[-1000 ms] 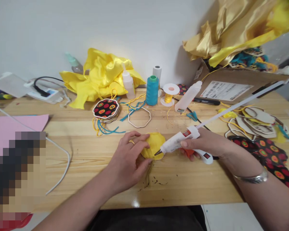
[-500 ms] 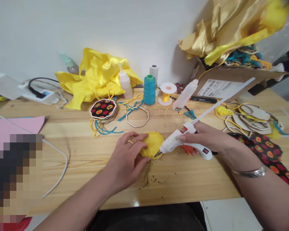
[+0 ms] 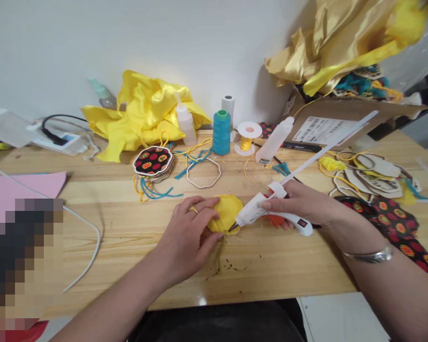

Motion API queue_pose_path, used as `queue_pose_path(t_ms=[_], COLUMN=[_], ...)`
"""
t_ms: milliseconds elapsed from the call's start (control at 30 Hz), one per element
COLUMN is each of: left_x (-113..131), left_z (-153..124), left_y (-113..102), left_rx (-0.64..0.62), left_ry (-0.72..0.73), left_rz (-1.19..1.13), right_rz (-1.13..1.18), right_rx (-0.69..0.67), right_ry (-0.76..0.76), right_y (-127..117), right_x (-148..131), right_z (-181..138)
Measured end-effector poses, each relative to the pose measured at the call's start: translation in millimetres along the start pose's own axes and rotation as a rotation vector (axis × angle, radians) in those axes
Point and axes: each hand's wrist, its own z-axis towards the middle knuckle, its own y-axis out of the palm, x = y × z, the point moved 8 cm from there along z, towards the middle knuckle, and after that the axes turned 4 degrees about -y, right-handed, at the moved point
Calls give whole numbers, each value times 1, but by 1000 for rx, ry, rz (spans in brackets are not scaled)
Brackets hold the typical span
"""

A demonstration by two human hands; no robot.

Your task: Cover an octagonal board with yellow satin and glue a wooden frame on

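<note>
A rounded yellow fabric piece (image 3: pixel 227 212) lies on the wooden table, its left side gripped by my left hand (image 3: pixel 196 232); my fingers rest on top and my thumb is at the lower edge. My right hand (image 3: pixel 299 204) is closed around a white hot glue gun (image 3: pixel 254 210) with an orange trigger. A long translucent glue stick (image 3: pixel 328 148) sticks out of its back. The metal nozzle points down left at the piece's lower edge, where it seems to touch. Dark cord ends (image 3: pixel 219 256) trail below the fabric.
Behind stand a teal thread cone (image 3: pixel 221 134), a yellow cord spool (image 3: pixel 246 142) and a clear squeeze bottle (image 3: pixel 274 140). Stacked patterned pieces (image 3: pixel 152 160) and a wooden frame (image 3: pixel 189 179) lie left of them. A cardboard box (image 3: pixel 317 121) is at back right; a white cable (image 3: pixel 99 237) curves at left.
The glue gun has shifted very slightly left and down along the fabric's lower edge, its stick tilting a little lower. My left hand stays on the fabric.
</note>
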Motion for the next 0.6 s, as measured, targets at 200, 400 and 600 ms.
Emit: queue_pose_path(t_ms=[200, 400, 600], left_x=[0, 1, 2], left_z=[0, 0, 0], left_y=[0, 1, 0], left_rx=[1, -7, 3], left_ry=[3, -2, 7], left_rz=[7, 10, 10], right_rz=[-11, -12, -16], right_rx=[-15, -13, -14], right_ry=[-16, 10, -2], right_y=[1, 0, 0], right_x=[2, 9, 10], right_z=[2, 3, 4])
